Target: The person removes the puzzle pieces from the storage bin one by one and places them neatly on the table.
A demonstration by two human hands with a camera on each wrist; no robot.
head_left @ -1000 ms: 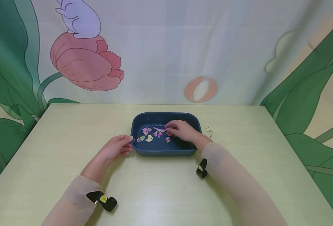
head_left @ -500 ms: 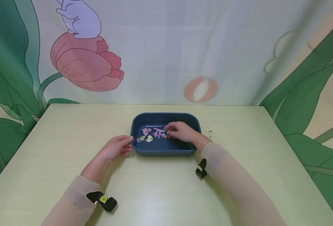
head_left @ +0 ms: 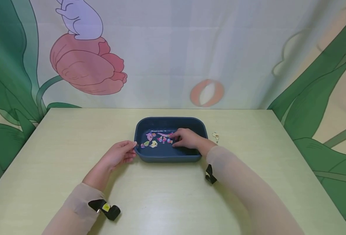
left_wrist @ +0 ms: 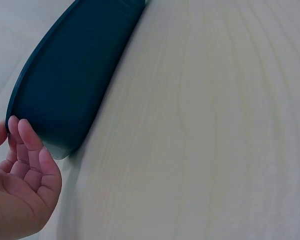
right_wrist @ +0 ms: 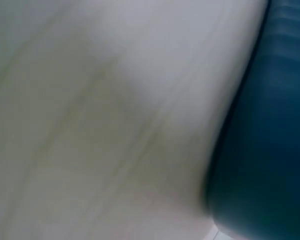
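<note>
A dark blue rectangular tray [head_left: 170, 159] stands on the table, several small colourful flat cut-out pieces lying on its floor. My left hand [head_left: 120, 154] pinches the tray's left rim between thumb and fingers; the left wrist view shows these fingertips against the tray wall [left_wrist: 70, 70]. Inside the tray, my right hand [head_left: 188, 138] reaches from the right, thumb and forefinger apart. Its fingertips are beside a small orange-blue piece [head_left: 169, 141] and a long pink piece [head_left: 162, 134]. A whitish-yellow piece [head_left: 153, 144] lies farther left. The right wrist view shows only the tray's outside [right_wrist: 265, 130] and table.
One pale flower-shaped piece [head_left: 216, 136] lies on the table just right of the tray. The pale wooden table [head_left: 155, 202] ends at a printed curtain [head_left: 149, 65] behind. Both sleeves carry black wrist cameras [head_left: 111, 211].
My right fingers have brought the small orange-blue piece up and left, closer to the other pieces, and have since spread apart. The left hand keeps its place on the rim.
</note>
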